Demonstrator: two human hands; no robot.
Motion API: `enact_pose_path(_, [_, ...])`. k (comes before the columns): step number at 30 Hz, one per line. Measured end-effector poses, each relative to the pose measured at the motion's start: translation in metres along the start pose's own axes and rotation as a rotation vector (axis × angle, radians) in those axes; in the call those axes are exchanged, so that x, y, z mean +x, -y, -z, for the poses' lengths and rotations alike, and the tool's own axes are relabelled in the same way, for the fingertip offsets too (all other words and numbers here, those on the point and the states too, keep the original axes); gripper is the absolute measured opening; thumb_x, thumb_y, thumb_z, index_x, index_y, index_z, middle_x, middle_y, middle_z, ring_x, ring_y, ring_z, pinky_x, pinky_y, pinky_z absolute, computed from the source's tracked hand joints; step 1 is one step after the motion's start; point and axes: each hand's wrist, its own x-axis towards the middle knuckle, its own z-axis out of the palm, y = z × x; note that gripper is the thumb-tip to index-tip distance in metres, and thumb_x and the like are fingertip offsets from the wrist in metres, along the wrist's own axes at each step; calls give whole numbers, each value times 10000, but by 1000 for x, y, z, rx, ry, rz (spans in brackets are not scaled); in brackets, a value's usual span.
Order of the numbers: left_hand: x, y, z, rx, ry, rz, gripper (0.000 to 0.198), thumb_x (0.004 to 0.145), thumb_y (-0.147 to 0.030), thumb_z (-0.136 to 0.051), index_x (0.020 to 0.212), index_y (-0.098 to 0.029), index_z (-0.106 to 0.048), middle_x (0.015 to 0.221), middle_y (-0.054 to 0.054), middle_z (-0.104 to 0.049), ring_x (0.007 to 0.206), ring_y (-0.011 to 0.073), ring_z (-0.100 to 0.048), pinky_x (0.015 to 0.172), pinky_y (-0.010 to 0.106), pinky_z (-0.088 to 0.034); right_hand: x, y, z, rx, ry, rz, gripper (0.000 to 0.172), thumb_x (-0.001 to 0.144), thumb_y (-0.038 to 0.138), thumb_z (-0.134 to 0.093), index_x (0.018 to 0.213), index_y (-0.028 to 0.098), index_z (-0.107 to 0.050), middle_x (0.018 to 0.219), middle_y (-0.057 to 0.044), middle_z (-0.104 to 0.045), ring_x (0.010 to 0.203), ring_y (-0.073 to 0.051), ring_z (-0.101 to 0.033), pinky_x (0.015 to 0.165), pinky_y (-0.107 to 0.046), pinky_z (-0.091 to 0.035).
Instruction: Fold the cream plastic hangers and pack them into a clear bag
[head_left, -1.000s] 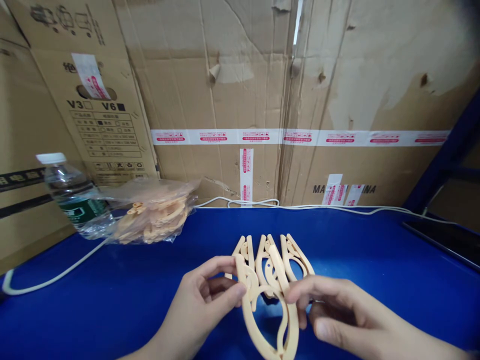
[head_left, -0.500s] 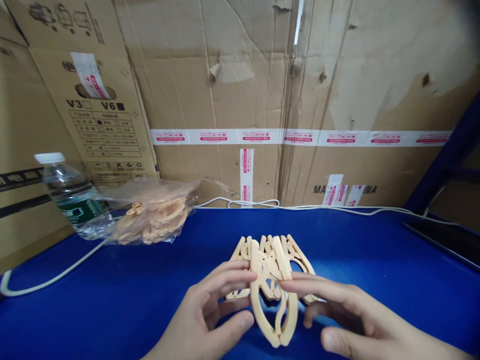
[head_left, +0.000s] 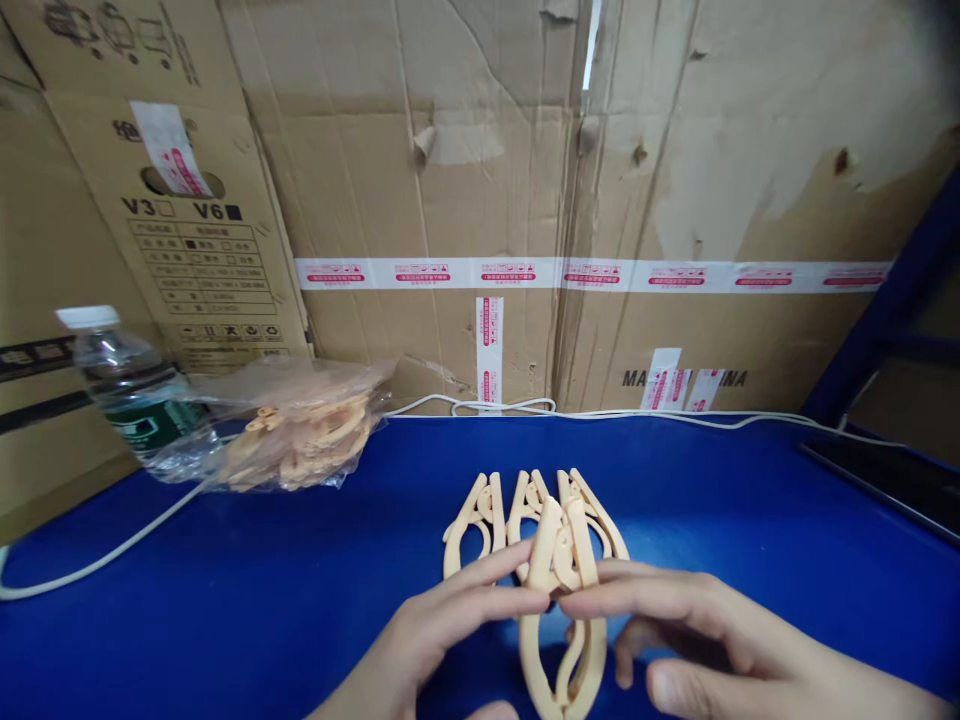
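Cream folding hanger [head_left: 556,540] held low centre, just above blue tabletop [head_left: 225,600], folded arms pointing away.
Pinched from left by left hand [head_left: 442,640]: fingers long, nearly straight, tips pressing hanger.
Pinched from right by right hand [head_left: 697,630]: fingers likewise extended, thumb tucked beneath.
Row of matching hangers [head_left: 459,525] flat just behind.
Bag of hangers [head_left: 300,430] and water bottle [head_left: 127,385] far left.

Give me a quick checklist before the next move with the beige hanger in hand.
1. Both hands on the beige plastic folding hanger: ok, left hand and right hand pinch its upper part.
2. Hanger's arms folded together: ok.
3. Three beige folded hangers in a row on the blue table: ok, side by side.
4. White cable away from hands: ok.
5. Grip firmness: cannot tell.
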Motion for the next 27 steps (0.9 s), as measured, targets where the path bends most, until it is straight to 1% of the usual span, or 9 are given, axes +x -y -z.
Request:
enact_pose_path(4, [1, 1, 4, 152, 23, -75, 464, 869, -306, -590, 1325, -313, -503, 1537, 67, -346, 1382, 308, -364, 1081, 492, -373, 5, 8, 17, -29, -143, 4, 382, 903, 455, -620, 1268, 342, -619, 1388, -49, -530, 1236, -304, -512, 1001, -435, -474])
enact_pose_path(8, [-1, 2, 3, 274, -45, -103, 459, 854, -282, -572, 1300, -329, -478, 1489, 64, -418, 1331, 289, -449, 1003, 393, -485, 9, 6, 56, -166, -271, -113, 447, 863, 541, -622, 1217, 270, -655, 1280, -85, -596, 1009, -280, -629, 836, -382, -562])
enact_pose_path(13, [-4, 3, -3, 410, -108, -116, 441, 848, -267, -541, 1282, -305, -473, 1438, 74, -472, 1266, 267, -523, 961, 336, -519, 7, -5, 85, -273, -125, -295, 552, 838, 530, -623, 1293, 220, -581, 939, -64, -659, 721, -216, -651, 633, -319, -585])
enact_pose_path(16, [-5, 5, -5, 486, -110, -116, 444, 853, -267, -532, 1292, -295, -466, 1438, 82, -466, 1250, 265, -536, 1015, 376, -482, 3, -5, 83, -428, -62, -342, 693, 798, 517, -667, 1408, 256, -469, 1099, -92, -656, 846, -279, -673, 729, -372, -590])
enact_pose_path(18, [-6, 7, -6, 527, -108, -114, 445, 860, -239, -516, 1299, -284, -459, 1450, 90, -450, 1281, 267, -504, 1034, 399, -464, 0, -4, 80, -582, -65, -323, 754, 772, 512, -700, 1439, 287, -432, 1346, -111, -541, 1026, -338, -636, 885, -432, -545])
enact_pose_path(20, [-6, 9, -6, 568, -98, -116, 467, 856, -199, -508, 1312, -276, -446, 1464, 91, -432, 1322, 263, -457, 1044, 408, -454, -1, -3, 77, -690, -49, -301, 764, 776, 502, -702, 1455, 309, -408, 1458, -103, -437, 1191, -386, -540, 1002, -483, -464])
enact_pose_path(22, [-7, 12, -6, 625, -85, -131, 486, 854, -186, -513, 1327, -269, -439, 1469, 90, -429, 1350, 259, -417, 1048, 410, -451, -3, -2, 77, -747, -31, -278, 738, 802, 503, -678, 1460, 321, -397, 1440, -105, -461, 1262, -405, -475, 1020, -508, -444])
enact_pose_path(24, [-7, 16, -5, 707, -72, -165, 488, 872, -229, -537, 1349, -264, -439, 1466, 89, -437, 1360, 266, -400, 1054, 420, -447, -6, 1, 76, -784, -45, -234, 704, 826, 535, -645, 1454, 319, -412, 1377, -115, -521, 1246, -406, -493, 988, -506, -479])
enact_pose_path(27, [-7, 24, -7, 878, -64, -192, 512, 895, -402, -591, 1377, -311, -446, 1471, 72, -444, 1357, 294, -402, 1075, 500, -405, -9, 6, 68, -830, -120, -150, 700, 849, 591, -602, 1459, 308, -408, 1384, -128, -512, 1225, -400, -517, 970, -509, -500])
